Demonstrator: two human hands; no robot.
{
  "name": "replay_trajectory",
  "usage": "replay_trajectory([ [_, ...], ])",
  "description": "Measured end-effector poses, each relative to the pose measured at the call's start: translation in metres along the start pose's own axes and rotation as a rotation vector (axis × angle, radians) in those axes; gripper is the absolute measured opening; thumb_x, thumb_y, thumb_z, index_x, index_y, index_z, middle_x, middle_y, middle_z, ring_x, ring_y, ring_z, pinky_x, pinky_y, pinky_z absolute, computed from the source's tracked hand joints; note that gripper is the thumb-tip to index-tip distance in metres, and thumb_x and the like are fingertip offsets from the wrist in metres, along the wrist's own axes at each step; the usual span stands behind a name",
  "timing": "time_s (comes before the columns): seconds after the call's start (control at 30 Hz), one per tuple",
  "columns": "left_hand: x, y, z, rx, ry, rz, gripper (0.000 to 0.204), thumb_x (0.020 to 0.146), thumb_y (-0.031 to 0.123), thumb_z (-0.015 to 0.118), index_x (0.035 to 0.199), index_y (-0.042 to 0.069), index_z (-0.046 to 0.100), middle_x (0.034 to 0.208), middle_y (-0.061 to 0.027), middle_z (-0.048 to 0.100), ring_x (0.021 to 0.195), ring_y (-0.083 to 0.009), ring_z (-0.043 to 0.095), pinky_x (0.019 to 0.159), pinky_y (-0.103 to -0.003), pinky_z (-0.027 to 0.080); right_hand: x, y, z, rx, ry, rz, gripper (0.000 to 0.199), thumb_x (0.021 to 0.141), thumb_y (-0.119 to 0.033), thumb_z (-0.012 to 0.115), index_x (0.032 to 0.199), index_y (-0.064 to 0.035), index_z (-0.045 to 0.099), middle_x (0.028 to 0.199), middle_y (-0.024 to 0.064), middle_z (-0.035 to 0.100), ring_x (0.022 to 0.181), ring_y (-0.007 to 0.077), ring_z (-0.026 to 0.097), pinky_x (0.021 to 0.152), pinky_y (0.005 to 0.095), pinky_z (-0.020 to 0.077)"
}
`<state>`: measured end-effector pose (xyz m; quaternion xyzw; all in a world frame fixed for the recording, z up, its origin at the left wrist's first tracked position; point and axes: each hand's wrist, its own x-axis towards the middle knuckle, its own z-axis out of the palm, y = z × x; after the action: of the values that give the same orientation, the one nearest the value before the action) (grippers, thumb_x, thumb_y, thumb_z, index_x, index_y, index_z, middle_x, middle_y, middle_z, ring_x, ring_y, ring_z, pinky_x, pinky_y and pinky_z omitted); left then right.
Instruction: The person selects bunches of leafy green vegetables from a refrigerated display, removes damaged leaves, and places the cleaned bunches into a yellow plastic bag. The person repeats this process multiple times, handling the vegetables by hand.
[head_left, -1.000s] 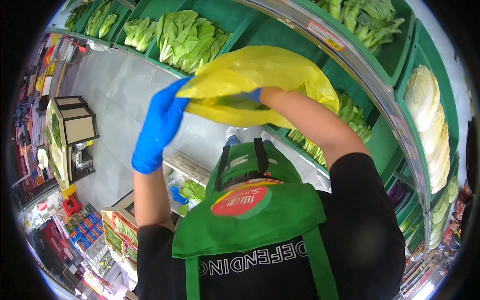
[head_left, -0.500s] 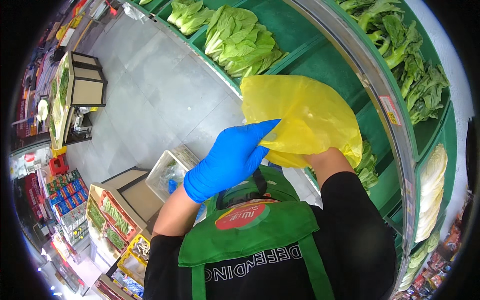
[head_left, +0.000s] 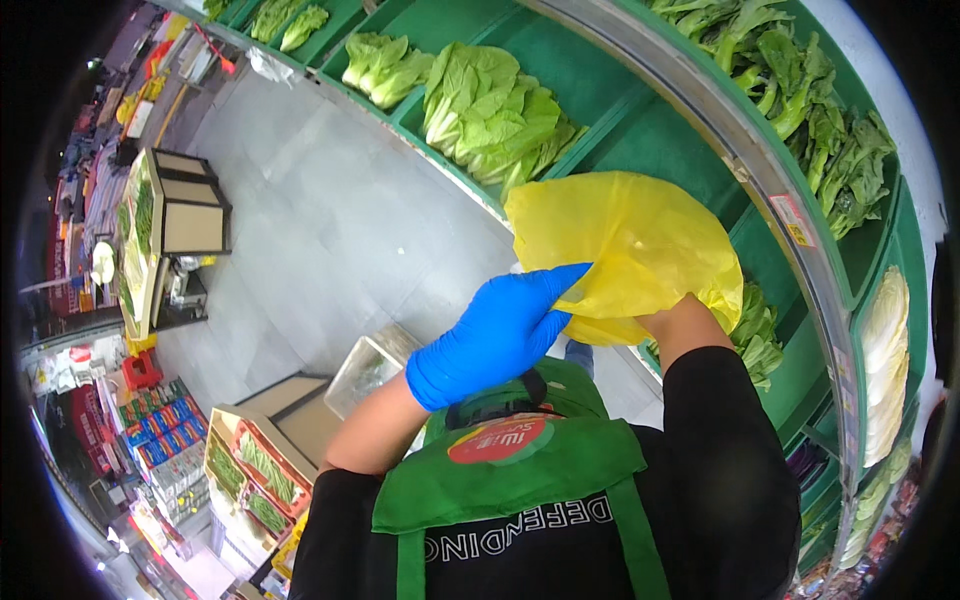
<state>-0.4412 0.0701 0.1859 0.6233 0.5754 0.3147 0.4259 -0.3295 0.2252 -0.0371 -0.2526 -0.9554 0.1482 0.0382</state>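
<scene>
A yellow plastic bag (head_left: 630, 240) is held up in front of my body, its mouth turned toward me. My left hand (head_left: 505, 325), in a blue glove, pinches the near left edge of the bag between thumb and fingers. My right hand (head_left: 672, 318) reaches into the mouth of the bag. Only its wrist side shows; the fingers and anything in them are hidden by the yellow plastic. Behind and below the bag, green leafy vegetables (head_left: 762, 338) lie in the green shelf.
Leafy lettuce (head_left: 490, 115) sits in the green divided shelf (head_left: 640, 145) ahead. An upper tier at right carries dark leafy greens (head_left: 820, 120) and napa cabbage (head_left: 885, 350). A white crate (head_left: 372, 368) stands left of me, near green beans in red baskets (head_left: 270, 465). Grey floor tiles (head_left: 310, 220) lie left.
The whole view has shifted a little, so the bag and both hands sit slightly further right and lower. My left hand keeps its pinch and my right hand remains inside the bag.
</scene>
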Motion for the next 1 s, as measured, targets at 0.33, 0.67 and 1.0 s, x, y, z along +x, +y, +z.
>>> replay_trajectory([
  [0.33,-0.007,-0.013,-0.010,-0.007,0.093,0.064,0.048,0.077,0.002,0.051,0.125,0.002,0.048,0.108,-0.0261,0.057,0.097,-0.0393,0.057,0.083,-0.041,0.045,-0.043,-0.004,-0.028,0.099,0.146,-0.110,0.038,0.074,-0.019,0.060,0.110,-0.0073,0.059,0.108,0.0180,0.059,0.099,0.0345,0.056,0.085,0.0422,0.0445],
  [0.67,0.032,-0.059,-0.024,-0.342,0.314,-0.091,0.031,0.087,0.010,0.048,0.114,-0.002,0.056,0.093,-0.0069,0.062,0.080,-0.0104,0.055,0.071,-0.024,0.045,-0.144,-0.037,-0.124,0.563,0.657,0.158,0.041,0.062,-0.002,0.071,0.099,-0.0062,0.054,0.095,0.0098,0.055,0.086,0.0265,0.055,0.080,0.0342,0.0450],
  [1.0,0.038,-0.098,-0.010,-0.487,0.201,-0.257,0.043,0.087,0.015,0.057,0.124,-0.002,0.049,0.118,-0.0085,0.055,0.109,-0.0149,0.049,0.095,-0.027,0.035,-0.231,-0.055,-0.195,1.380,1.779,0.617,0.040,0.081,-0.007,0.058,0.118,-0.0064,0.046,0.109,0.0103,0.054,0.102,0.0239,0.054,0.092,0.0373,0.0433],
])
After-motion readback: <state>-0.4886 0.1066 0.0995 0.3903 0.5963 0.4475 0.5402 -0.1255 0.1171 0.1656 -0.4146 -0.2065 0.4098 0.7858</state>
